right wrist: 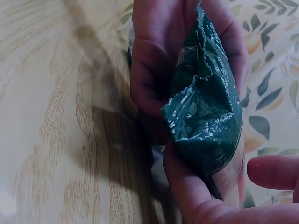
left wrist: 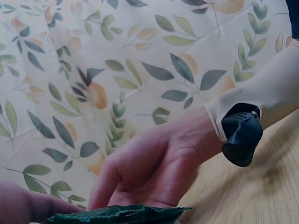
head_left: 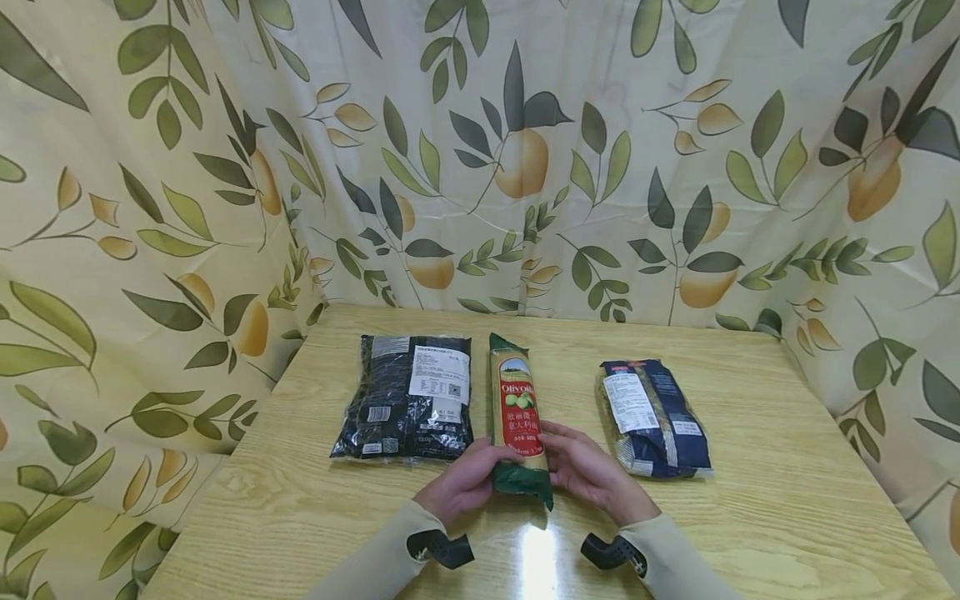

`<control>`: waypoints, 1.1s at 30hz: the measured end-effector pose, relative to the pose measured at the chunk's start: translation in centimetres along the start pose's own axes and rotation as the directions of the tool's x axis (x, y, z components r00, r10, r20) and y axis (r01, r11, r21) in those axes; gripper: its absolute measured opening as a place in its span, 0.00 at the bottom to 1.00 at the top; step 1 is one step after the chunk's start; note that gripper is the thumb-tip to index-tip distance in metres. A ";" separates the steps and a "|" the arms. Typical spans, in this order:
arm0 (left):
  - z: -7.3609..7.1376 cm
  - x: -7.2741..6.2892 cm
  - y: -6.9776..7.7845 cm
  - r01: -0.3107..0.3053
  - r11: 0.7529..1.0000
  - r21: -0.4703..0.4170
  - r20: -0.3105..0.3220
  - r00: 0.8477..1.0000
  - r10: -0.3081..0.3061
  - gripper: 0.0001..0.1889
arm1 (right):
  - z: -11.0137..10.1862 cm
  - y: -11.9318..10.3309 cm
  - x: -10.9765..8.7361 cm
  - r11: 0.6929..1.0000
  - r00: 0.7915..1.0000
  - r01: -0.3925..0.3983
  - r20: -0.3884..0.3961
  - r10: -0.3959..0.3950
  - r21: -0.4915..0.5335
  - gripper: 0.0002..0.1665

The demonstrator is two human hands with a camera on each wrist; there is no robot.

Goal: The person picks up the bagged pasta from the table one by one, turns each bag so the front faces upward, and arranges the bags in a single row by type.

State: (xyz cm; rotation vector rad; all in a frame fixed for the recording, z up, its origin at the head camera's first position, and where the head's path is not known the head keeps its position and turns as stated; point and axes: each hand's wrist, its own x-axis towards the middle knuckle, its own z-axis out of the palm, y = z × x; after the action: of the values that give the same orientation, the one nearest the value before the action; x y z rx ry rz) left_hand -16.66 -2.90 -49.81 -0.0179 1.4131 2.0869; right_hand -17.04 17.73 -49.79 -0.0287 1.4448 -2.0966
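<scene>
A long spaghetti pack (head_left: 519, 408), with a red label and dark green ends, lies lengthwise between my two hands in the head view. My left hand (head_left: 468, 479) grips it near its lower end from the left, thumb over the top. From the right, my right hand (head_left: 588, 473) holds the opposite side. The crimped green end of the spaghetti pack (right wrist: 205, 116) faces the right wrist camera, with fingers around it on both sides. Only a strip of that green end (left wrist: 117, 214) shows in the left wrist view, below the right hand (left wrist: 149, 163).
A dark, clear-wrapped bag (head_left: 408, 400) with white labels lies left of the hands on the wooden table (head_left: 285, 500). To the right lies a blue food bag (head_left: 654, 419) with white labels. A leaf-and-fruit patterned curtain (head_left: 480, 167) hangs behind and at both sides.
</scene>
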 end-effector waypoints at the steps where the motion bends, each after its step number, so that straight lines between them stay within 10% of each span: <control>1: 0.0 0.0 0.0 -0.006 1.000 0.013 0.000 1.000 0.006 0.29 | 0.0 0.0 0.1 1.000 1.000 -0.003 0.004 0.003 0.000 0.40; 33: -0.7 -0.5 0.0 -0.011 0.999 0.043 0.012 1.000 0.010 0.29 | 0.6 -0.1 -0.3 0.999 0.992 -0.014 -0.129 0.008 -0.041 0.44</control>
State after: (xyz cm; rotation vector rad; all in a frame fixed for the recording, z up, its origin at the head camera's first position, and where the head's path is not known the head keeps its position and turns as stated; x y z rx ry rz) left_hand -16.53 -3.76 -49.92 0.0193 1.4540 2.0610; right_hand -16.63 17.37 -49.38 0.0995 1.5603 -2.0922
